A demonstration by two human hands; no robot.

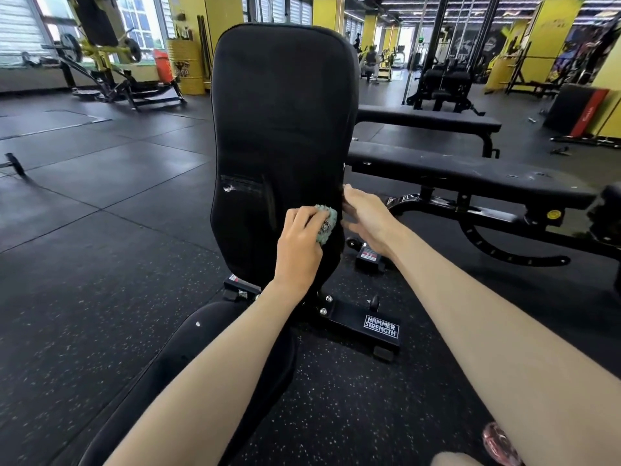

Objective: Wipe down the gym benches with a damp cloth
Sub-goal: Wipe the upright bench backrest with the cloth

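A yellow plate-loaded machine (100, 52) stands by the windows (20, 28) at far left, with a yellow drum (186, 67) near its right. A black cable station (443, 62) rises at the back. A red-edged black mat (574, 109) leans against a yellow wall (608, 92). Speckled black rubber floor (84, 297) lies underfoot.

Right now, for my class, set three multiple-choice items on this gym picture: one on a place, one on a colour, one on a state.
1. Where is the cloth?
A. On the floor
B. Against the lower part of the upright pad
C. On a flat bench

2. What colour is the cloth?
A. Red
B. White
C. Pale green

3. What is the left hand doing?
A. Hanging idle
B. Gripping the cloth
C. Resting on the floor

Answers:
1 B, the cloth is pressed to the pad low down.
2 C, its fluffy surface shows pale green.
3 B, the fingers curl round the cloth.
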